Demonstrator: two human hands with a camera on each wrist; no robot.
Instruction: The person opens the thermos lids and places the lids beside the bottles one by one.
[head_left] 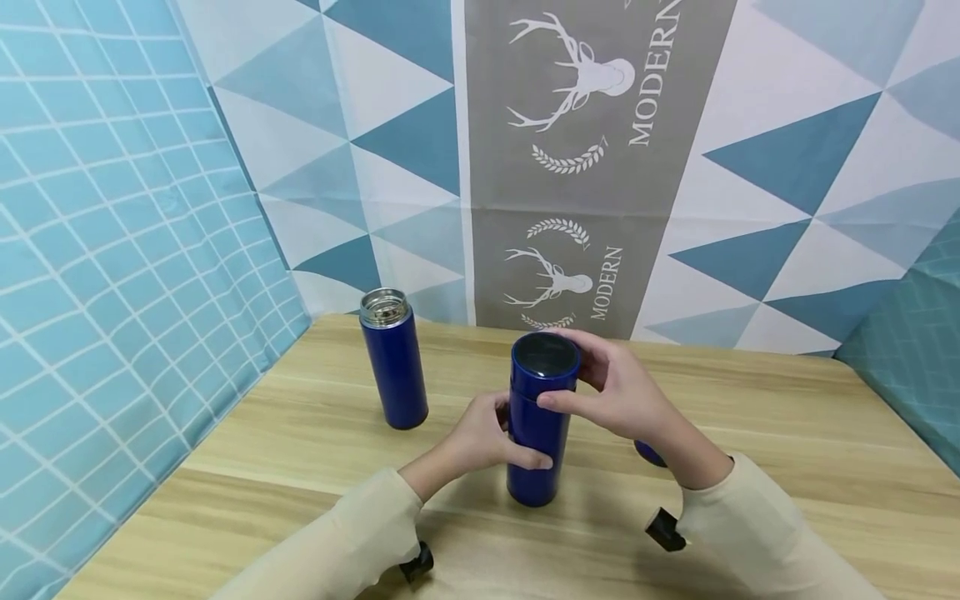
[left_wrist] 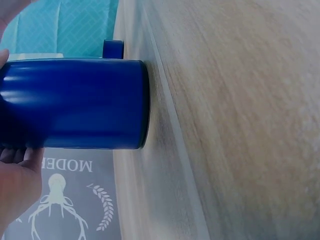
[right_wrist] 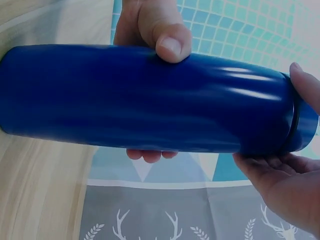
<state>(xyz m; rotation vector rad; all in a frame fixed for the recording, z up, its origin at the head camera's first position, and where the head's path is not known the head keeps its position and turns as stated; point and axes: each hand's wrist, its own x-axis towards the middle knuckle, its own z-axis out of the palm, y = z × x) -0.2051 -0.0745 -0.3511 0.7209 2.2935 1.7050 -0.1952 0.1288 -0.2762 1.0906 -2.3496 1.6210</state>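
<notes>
A dark blue thermos flask (head_left: 538, 433) stands upright in the middle, its black-topped lid (head_left: 546, 357) seated on the body. My left hand (head_left: 480, 437) wraps the flask body, with the thumb across the near side. Higher up, my right hand (head_left: 618, 387) grips around the lid, thumb in front and fingers behind. The right wrist view shows the seam between lid and flask body (right_wrist: 150, 100), with the right fingers (right_wrist: 280, 175) at that end. Whether the base touches the table is hard to tell.
On the left stands a second blue flask (head_left: 397, 367), lidless, its steel mouth showing. A blue cap-like piece (head_left: 649, 452) sits partly hidden behind my right forearm. The wooden table (head_left: 262, 467) meets patterned cloth walls (head_left: 555, 275) at the back and left.
</notes>
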